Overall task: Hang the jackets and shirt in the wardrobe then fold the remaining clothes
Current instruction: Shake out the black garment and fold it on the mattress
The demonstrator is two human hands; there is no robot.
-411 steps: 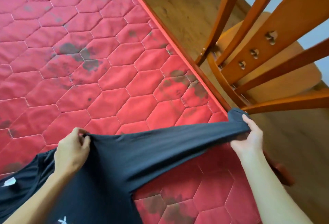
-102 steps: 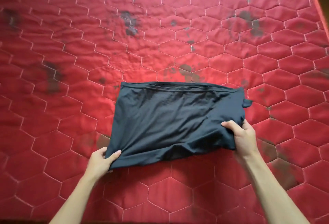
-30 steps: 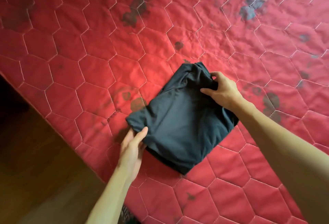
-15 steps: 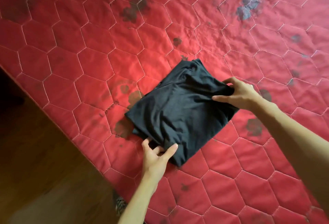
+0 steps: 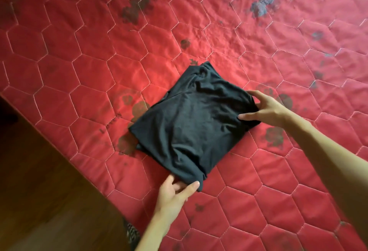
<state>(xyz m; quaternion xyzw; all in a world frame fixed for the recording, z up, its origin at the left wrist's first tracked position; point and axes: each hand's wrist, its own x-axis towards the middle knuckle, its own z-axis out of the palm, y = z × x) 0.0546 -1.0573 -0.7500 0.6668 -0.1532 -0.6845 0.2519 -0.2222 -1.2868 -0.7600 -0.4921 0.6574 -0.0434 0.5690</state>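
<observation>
A black garment (image 5: 195, 123), folded into a compact square bundle, lies on the red quilted mattress (image 5: 79, 67). My left hand (image 5: 175, 193) is at the bundle's near corner, fingers tucked under its edge and thumb on top. My right hand (image 5: 266, 109) holds the bundle's right corner, thumb on the top layer and fingers curled round the edge.
The mattress edge runs diagonally at the lower left, with brown wooden floor (image 5: 39, 191) beyond it. Dark stains mark the red cover around the bundle. A small patterned item (image 5: 131, 232) shows at the mattress edge near my left forearm.
My left hand slid from the bundle's left side to its near corner. My right hand moved down from the far corner to the right corner. The bundle stayed in place.
</observation>
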